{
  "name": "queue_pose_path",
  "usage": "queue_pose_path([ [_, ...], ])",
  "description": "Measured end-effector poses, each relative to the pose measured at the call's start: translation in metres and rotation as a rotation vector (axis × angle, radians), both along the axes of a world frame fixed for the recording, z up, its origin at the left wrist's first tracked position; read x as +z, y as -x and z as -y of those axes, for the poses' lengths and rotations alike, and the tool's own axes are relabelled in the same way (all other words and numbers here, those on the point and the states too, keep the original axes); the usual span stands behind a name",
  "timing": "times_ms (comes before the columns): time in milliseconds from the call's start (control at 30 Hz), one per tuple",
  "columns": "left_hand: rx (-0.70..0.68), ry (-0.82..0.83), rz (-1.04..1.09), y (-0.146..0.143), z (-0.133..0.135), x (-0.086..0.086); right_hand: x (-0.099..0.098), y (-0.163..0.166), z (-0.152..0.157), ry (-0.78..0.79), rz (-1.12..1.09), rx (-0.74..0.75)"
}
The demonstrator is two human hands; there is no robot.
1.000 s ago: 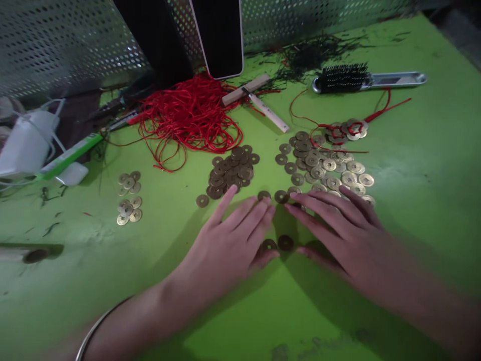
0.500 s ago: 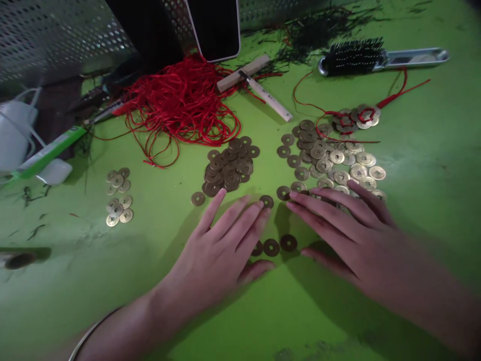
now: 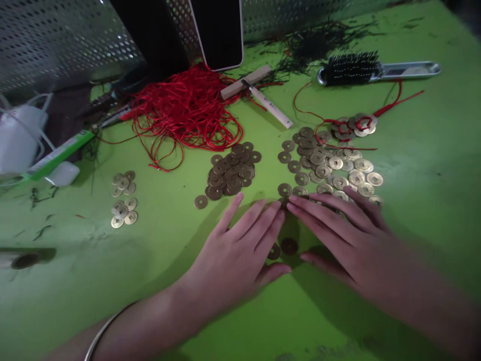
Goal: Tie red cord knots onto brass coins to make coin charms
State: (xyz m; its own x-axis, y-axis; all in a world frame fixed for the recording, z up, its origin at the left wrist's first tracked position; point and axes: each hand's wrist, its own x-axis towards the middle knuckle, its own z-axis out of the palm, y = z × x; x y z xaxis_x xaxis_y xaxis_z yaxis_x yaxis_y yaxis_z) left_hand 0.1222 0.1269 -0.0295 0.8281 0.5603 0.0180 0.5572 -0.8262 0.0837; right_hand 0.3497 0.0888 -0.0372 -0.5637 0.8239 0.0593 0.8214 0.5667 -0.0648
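My left hand [image 3: 236,250] lies flat on the green table [image 3: 158,260], fingers stretched out, partly covering one of two dark coins [image 3: 289,245] between my hands. My right hand [image 3: 341,235] is also flat with fingers spread, its fingertips on the near edge of a spread of bright brass coins [image 3: 338,170]. A pile of darker coins [image 3: 231,173] lies just beyond my left fingertips. Neither hand holds anything.
A tangle of red cord [image 3: 188,110] lies behind the coins. A black hairbrush [image 3: 353,67], wooden sticks [image 3: 259,90], coins tied on red cord [image 3: 355,125], a small coin group [image 3: 124,198] at left, a white object [image 3: 22,135] and a perforated metal wall [image 3: 56,40] surround them.
My left hand slid right and forward, covering a coin near its fingertips and part of the coin row between my hands. My right hand barely moved.
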Motion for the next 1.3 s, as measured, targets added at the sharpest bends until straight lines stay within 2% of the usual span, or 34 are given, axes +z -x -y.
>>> queue_pose_path([
  [133, 0.005, 0.005, -0.014, -0.005, -0.014, 0.002, -0.002, 0.001, 0.001, -0.015, 0.021, 0.004],
  [300, 0.167, -0.087, -0.005, -0.006, -0.05, 0.0, -0.004, 0.002, 0.001, -0.019, 0.027, 0.001],
  [400, 0.154, -0.081, -0.02, -0.007, -0.057, -0.004, -0.004, 0.002, 0.0, -0.037, 0.02, 0.012],
  [533, 0.005, -0.032, -0.021, -0.003, -0.038, -0.002, -0.003, 0.002, 0.0, -0.034, 0.02, 0.002],
  [633, -0.029, -0.022, -0.015, 0.006, -0.019, 0.004, -0.002, 0.002, 0.001, -0.025, 0.024, 0.011],
  [867, 0.077, -0.093, 0.04, 0.015, -0.005, 0.013, 0.001, 0.002, -0.001, 0.01, -0.013, -0.009],
  [1167, 0.045, -0.117, -0.004, 0.011, -0.003, 0.0, 0.0, 0.002, -0.001, 0.007, -0.039, -0.02],
  [1300, 0.054, -0.108, -0.002, 0.013, -0.001, -0.001, 0.0, 0.002, 0.0, 0.021, -0.041, -0.02],
])
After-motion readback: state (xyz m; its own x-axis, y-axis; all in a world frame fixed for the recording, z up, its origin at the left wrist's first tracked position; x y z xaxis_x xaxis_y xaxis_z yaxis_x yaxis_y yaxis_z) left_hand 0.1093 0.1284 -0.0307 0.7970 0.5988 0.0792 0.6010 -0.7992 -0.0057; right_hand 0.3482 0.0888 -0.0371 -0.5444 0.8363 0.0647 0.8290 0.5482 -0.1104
